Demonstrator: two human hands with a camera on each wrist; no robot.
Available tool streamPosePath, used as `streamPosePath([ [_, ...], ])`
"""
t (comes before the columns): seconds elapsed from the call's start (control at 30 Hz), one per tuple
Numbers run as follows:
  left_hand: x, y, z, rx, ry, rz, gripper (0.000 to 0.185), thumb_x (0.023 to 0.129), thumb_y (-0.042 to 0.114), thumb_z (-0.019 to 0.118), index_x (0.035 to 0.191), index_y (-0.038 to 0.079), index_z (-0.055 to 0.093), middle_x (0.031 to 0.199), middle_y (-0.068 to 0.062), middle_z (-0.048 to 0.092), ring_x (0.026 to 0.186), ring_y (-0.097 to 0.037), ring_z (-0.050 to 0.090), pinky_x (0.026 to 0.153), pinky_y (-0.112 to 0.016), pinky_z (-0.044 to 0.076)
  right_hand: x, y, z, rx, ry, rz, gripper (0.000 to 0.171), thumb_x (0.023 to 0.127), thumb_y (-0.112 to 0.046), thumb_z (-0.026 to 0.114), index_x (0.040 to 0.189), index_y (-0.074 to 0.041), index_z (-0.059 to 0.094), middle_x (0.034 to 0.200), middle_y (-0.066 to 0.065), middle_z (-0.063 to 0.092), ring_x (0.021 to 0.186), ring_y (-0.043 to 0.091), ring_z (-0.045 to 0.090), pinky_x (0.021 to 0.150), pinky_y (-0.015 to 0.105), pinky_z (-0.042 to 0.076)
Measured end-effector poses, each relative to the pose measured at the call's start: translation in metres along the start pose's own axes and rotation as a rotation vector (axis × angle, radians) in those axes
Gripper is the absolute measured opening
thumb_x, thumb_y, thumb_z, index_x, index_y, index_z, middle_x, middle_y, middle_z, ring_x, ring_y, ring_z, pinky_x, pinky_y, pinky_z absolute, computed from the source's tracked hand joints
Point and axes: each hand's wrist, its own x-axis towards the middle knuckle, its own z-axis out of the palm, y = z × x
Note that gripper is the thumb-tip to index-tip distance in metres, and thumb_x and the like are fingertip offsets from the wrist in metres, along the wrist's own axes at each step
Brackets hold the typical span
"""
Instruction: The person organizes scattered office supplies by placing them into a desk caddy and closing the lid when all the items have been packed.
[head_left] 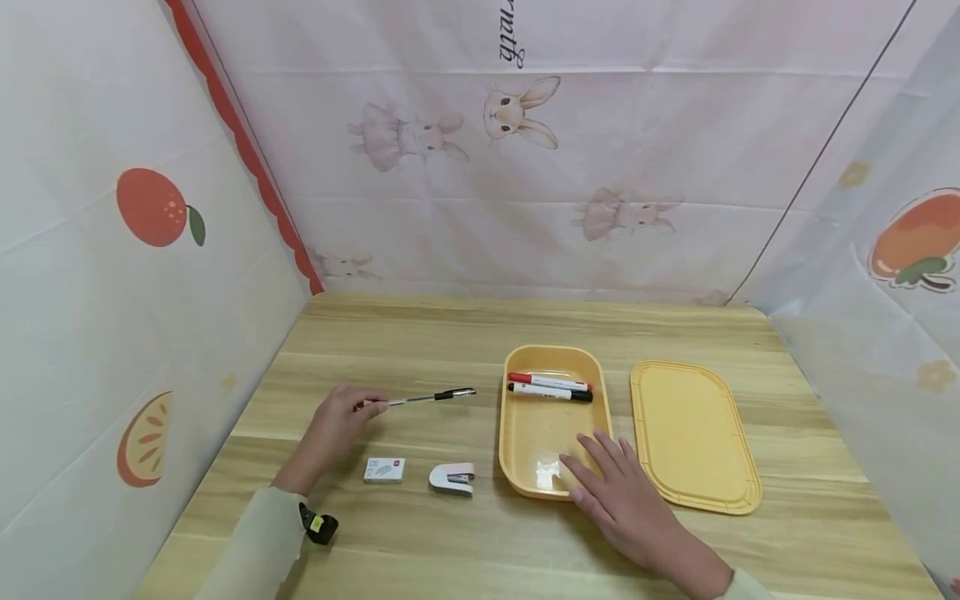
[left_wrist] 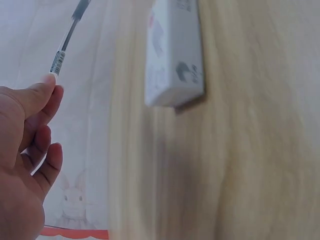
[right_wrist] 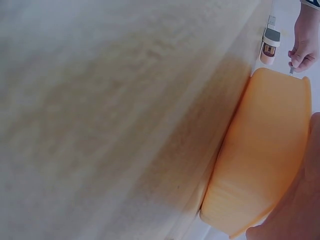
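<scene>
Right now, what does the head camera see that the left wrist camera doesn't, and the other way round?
Only the head view shows the yellow tray, the red-capped marker and black-capped marker lying in it, the yellow lid beside it, the white stapler, and the right hand at the tray's rim.

Only the left wrist view shows the striped barcode on the pen and the dark print on the small white box's side.

Both show the left hand pinching the pen, the box, and the wood-grain table.

The box (head_left: 536, 435) and lid (head_left: 694, 437) are yellow, the pen (head_left: 433, 397) partly black.
</scene>
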Motion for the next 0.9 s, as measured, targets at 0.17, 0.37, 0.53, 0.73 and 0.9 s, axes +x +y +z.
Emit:
streamPosePath([
  [0.17, 0.004, 0.010, 0.001, -0.035, 0.012, 0.015, 0.014, 0.099, 0.029, 0.065, 0.106, 0.023, 0.076, 0.103, 0.000, 0.063, 0.090, -0.016, 0.051, 0.074, -0.029, 0.048, -0.001, 0.001, 0.001, -0.008, 0.004, -0.004, 0.042, 0.106, -0.038, 0.049, 0.147, -0.028, 0.054, 0.157, 0.011, 0.043, 0.149, 0.036, 0.030, 0.118, 0.059, 0.017],
  [0.37, 0.013, 0.027, 0.003, -0.045, 0.035, 0.060, 0.015, 0.098, 0.026, 0.067, 0.107, 0.018, 0.077, 0.096, 0.000, 0.063, 0.086, -0.017, 0.049, 0.070, -0.027, 0.045, 0.000, 0.001, 0.001, -0.003, -0.007, 0.009, 0.043, 0.105, -0.040, 0.050, 0.146, -0.028, 0.054, 0.157, 0.010, 0.043, 0.150, 0.035, 0.029, 0.117, 0.063, 0.019],
  [0.53, 0.022, 0.042, 0.008, -0.082, 0.046, 0.074, 0.014, 0.098, 0.025, 0.067, 0.106, 0.018, 0.077, 0.094, -0.001, 0.061, 0.086, -0.018, 0.049, 0.068, -0.027, 0.045, 0.001, 0.001, 0.000, -0.008, -0.005, 0.005, 0.043, 0.105, -0.039, 0.050, 0.146, -0.027, 0.054, 0.157, 0.011, 0.043, 0.149, 0.037, 0.030, 0.117, 0.063, 0.019],
  [0.73, 0.029, 0.059, 0.017, -0.122, 0.041, 0.091, 0.014, 0.097, 0.027, 0.068, 0.105, 0.018, 0.077, 0.092, -0.001, 0.060, 0.086, -0.019, 0.048, 0.067, -0.029, 0.045, 0.001, 0.002, 0.000, -0.016, -0.005, 0.002, 0.044, 0.105, -0.039, 0.051, 0.147, -0.027, 0.054, 0.157, 0.011, 0.042, 0.149, 0.037, 0.030, 0.117, 0.063, 0.020],
  [0.9, 0.034, 0.072, 0.028, -0.147, 0.023, 0.098, 0.014, 0.097, 0.028, 0.069, 0.106, 0.020, 0.077, 0.092, 0.000, 0.058, 0.084, -0.018, 0.048, 0.065, -0.028, 0.045, 0.001, 0.003, -0.001, -0.020, -0.007, -0.002, 0.044, 0.105, -0.040, 0.050, 0.147, -0.027, 0.053, 0.157, 0.011, 0.042, 0.149, 0.037, 0.030, 0.117, 0.062, 0.019],
])
